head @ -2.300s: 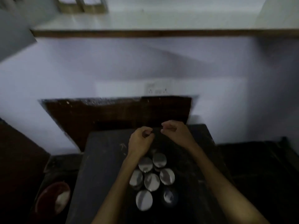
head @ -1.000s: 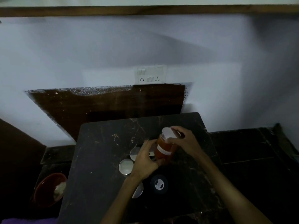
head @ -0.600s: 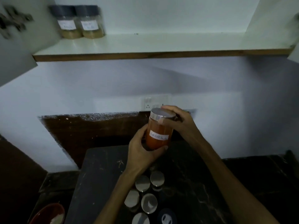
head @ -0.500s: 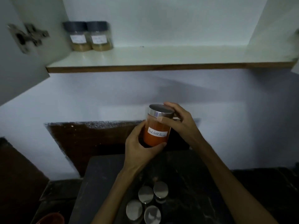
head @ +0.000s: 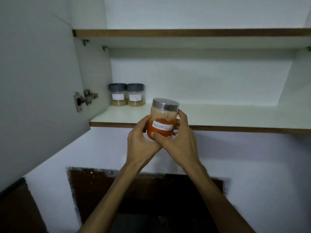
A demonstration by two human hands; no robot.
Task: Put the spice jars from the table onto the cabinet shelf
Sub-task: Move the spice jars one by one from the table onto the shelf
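Observation:
A glass jar of red chilli powder (head: pixel 164 115) with a steel lid and a white label is up in front of the lower cabinet shelf (head: pixel 227 115), its lid level with the shelf's front edge. My left hand (head: pixel 141 137) grips its left side and base. My right hand (head: pixel 181 137) grips its right side, thumb across the front. Two jars with grey lids (head: pixel 126 95) stand at the shelf's back left corner. The table's jars are out of view.
The open cabinet door (head: pixel 37 81) hangs at the left with its hinge (head: pixel 85 99) showing. An upper shelf (head: pixel 185 33) runs above. The lower shelf is bare to the right of the two jars. Below is a white wall and a dark panel (head: pixel 143 190).
Both hands picked the chilli jar from the table's cluster and raised it to shelf height. My view tilted up, so the table dropped out of sight and the cabinet interior appeared.

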